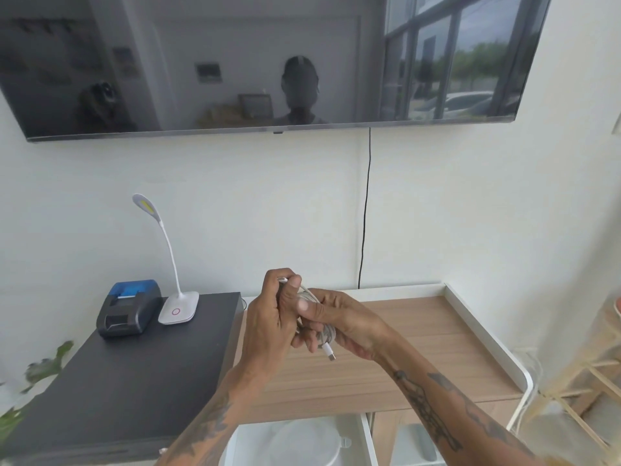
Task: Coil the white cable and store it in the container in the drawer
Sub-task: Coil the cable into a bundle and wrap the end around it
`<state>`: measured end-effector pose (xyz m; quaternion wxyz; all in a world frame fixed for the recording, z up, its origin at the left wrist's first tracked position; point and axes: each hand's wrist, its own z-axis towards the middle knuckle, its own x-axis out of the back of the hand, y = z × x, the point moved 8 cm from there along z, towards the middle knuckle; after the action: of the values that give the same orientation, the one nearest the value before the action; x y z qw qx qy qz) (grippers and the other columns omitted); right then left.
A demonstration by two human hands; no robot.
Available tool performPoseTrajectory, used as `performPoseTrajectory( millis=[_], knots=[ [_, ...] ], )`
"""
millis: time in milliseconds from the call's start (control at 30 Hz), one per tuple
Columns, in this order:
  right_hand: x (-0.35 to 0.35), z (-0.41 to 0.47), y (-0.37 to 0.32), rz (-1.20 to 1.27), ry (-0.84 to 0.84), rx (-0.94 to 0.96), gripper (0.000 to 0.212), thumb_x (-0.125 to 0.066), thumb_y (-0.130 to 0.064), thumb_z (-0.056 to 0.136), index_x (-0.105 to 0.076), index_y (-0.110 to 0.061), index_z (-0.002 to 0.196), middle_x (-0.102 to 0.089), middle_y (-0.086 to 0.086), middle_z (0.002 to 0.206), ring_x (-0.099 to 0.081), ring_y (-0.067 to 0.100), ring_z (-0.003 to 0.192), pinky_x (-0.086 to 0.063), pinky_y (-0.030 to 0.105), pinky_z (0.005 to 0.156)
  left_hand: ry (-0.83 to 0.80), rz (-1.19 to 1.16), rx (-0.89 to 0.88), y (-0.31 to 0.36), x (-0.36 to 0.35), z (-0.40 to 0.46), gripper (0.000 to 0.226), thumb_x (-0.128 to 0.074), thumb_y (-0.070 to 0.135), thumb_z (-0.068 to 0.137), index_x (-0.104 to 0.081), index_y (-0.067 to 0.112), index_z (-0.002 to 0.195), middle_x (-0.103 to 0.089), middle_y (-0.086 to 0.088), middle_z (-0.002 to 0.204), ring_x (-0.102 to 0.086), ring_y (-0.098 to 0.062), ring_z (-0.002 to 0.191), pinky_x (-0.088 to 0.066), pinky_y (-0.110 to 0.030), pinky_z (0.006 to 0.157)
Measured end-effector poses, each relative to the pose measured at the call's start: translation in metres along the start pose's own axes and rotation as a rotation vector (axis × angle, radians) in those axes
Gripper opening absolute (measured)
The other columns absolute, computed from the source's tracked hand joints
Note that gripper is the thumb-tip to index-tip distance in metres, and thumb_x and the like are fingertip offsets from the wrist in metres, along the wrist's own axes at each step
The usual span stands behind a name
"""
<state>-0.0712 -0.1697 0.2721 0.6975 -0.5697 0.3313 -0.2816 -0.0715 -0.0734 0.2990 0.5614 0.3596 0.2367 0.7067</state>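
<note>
Both hands hold the white cable (325,336) above the wooden cabinet top (437,338). My right hand (339,319) grips the coiled loops, and one plug hangs out below it. My left hand (268,326) pinches the other plug end between thumb and fingers at the top of the bundle. Below, at the bottom edge of the view, the white drawer (368,442) stands open with a pale round container (302,442) inside, partly hidden by my left forearm.
A black cabinet (141,378) on the left carries a small black and blue printer (129,307) and a white desk lamp (178,307). A wall TV (268,62) hangs above, with a black cord (364,210) running down. A wooden rack (578,391) stands at right.
</note>
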Motion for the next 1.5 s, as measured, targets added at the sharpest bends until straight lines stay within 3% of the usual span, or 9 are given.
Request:
performPoseTrajectory(
  millis=[300,500,633,733,867,1033,1233,1367,1500],
  knots=[
    [0.005,-0.018,-0.018,-0.092,0.227,0.280,0.015,-0.059,-0.014,0.099,-0.059,0.001,0.104,-0.071,0.005,0.077,-0.071,0.019,0.073,-0.049,0.040,0.070,0.127,0.067,-0.126,0.019,0.008,0.004,0.009,-0.041,0.037,0.103,-0.045,0.039,0.095,-0.059,0.003,0.052,-0.053,-0.009,0.038,-0.042,-0.019,0.042],
    [0.014,-0.032,-0.027,-0.473,0.454,0.347,0.021,-0.064,-0.027,0.096,-0.063,-0.010,0.108,-0.068,-0.010,0.089,-0.060,0.005,0.076,-0.044,0.014,0.064,0.322,0.025,-0.094,0.013,0.026,0.002,0.018,-0.040,0.046,0.100,-0.048,0.030,0.098,-0.060,0.012,0.075,-0.054,-0.011,0.056,-0.045,-0.024,0.051],
    [0.008,-0.033,-0.022,-0.460,0.494,0.352,0.017,-0.062,-0.024,0.099,-0.064,-0.009,0.105,-0.070,-0.007,0.080,-0.064,0.002,0.073,-0.046,0.014,0.066,0.311,-0.119,0.100,-0.006,0.027,-0.002,0.024,-0.044,0.052,0.099,-0.055,0.032,0.093,-0.064,0.014,0.072,-0.058,-0.004,0.058,-0.049,-0.020,0.053],
    [0.004,-0.038,-0.032,-0.659,0.597,0.430,0.017,-0.057,-0.026,0.100,-0.067,-0.013,0.098,-0.069,-0.003,0.074,-0.066,0.013,0.070,-0.048,0.021,0.064,0.071,-0.341,0.440,-0.037,0.013,-0.003,0.036,-0.057,0.055,0.091,-0.066,0.021,0.086,-0.063,0.009,0.063,-0.056,-0.011,0.055,-0.045,-0.024,0.048],
    [-0.001,-0.041,-0.050,-0.909,0.660,0.532,0.017,-0.056,-0.016,0.102,-0.067,-0.007,0.095,-0.063,-0.002,0.069,-0.054,0.013,0.061,-0.041,0.019,0.058,-0.047,-0.415,0.679,-0.049,0.007,-0.013,0.050,-0.064,0.058,0.086,-0.061,0.015,0.111,-0.070,0.000,0.072,-0.064,-0.018,0.060,-0.049,-0.026,0.048],
    [-0.010,-0.037,-0.059,-1.066,0.680,0.579,0.012,-0.059,-0.006,0.100,-0.068,0.000,0.097,-0.066,0.005,0.076,-0.054,0.019,0.066,-0.040,0.020,0.062,0.135,0.015,0.325,-0.020,0.038,-0.017,0.056,-0.055,0.071,0.084,-0.054,0.033,0.125,-0.059,0.010,0.123,-0.065,-0.003,0.102,-0.057,-0.031,0.085],
    [-0.016,-0.032,-0.056,-1.102,0.610,0.592,0.010,-0.058,0.000,0.099,-0.068,0.003,0.098,-0.066,0.009,0.078,-0.056,0.026,0.067,-0.047,0.033,0.060,-0.101,0.304,-0.046,0.008,0.020,-0.023,0.041,-0.072,0.038,0.086,-0.063,0.024,0.123,-0.060,0.016,0.119,-0.057,-0.009,0.116,-0.045,-0.022,0.095],
    [-0.011,-0.029,-0.050,-1.150,0.565,0.558,0.016,-0.054,0.011,0.095,-0.067,0.002,0.096,-0.066,0.011,0.080,-0.056,0.027,0.071,-0.046,0.036,0.063,-0.145,0.081,0.228,-0.011,0.021,-0.018,0.014,-0.078,0.032,0.083,-0.075,0.024,0.094,-0.071,0.008,0.092,-0.067,-0.009,0.092,-0.049,-0.018,0.078],
    [-0.013,-0.030,-0.047,-1.229,0.556,0.576,0.028,-0.045,0.014,0.083,-0.067,0.005,0.098,-0.067,0.014,0.081,-0.056,0.030,0.071,-0.044,0.031,0.062,-0.264,-0.400,0.625,-0.035,0.007,-0.030,0.037,-0.084,0.035,0.072,-0.078,0.008,0.095,-0.074,-0.002,0.094,-0.061,-0.015,0.091,-0.043,-0.029,0.081]
  ],
)
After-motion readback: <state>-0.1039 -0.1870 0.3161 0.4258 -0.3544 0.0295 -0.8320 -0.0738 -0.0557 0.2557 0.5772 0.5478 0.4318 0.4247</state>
